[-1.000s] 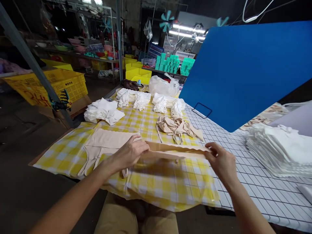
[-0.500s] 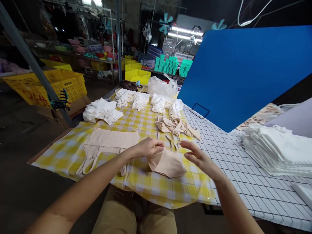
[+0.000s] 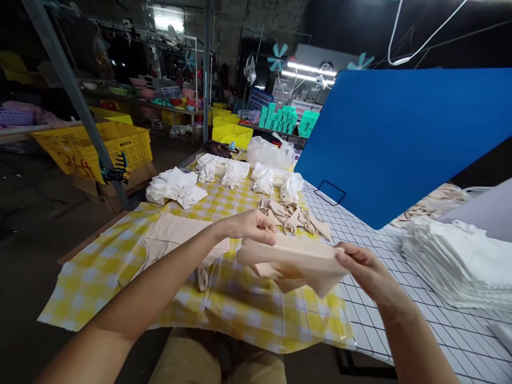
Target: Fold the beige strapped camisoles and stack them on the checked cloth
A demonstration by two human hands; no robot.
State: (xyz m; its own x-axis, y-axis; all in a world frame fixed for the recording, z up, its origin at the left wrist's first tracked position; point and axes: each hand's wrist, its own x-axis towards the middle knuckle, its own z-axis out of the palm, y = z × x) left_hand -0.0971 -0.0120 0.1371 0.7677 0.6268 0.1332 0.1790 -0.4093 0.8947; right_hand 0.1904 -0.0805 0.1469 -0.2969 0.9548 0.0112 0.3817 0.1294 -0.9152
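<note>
Beige garment (image 3: pixel 294 258), sagging in loose folds. Left hand (image 3: pixel 252 225) at eleven o'clock, right hand (image 3: pixel 366 266) at three: closed fingers are pinching its edge.

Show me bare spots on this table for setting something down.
The near strip of yellow-checked cloth, between the held beige garment and the trousers, looks bare; so does the black-gridded cloth between the blue board and right hand. White garment bundles crowd the far end.

Pretty dim workshop, tbh: dark floor (image 3: pixel 36 229), grubby grey wall (image 3: pixel 276 16). Bright tube lights (image 3: pixel 312 69) glow at the back near a teal fan (image 3: pixel 278 57), right of a metal post (image 3: pixel 207 69).
</note>
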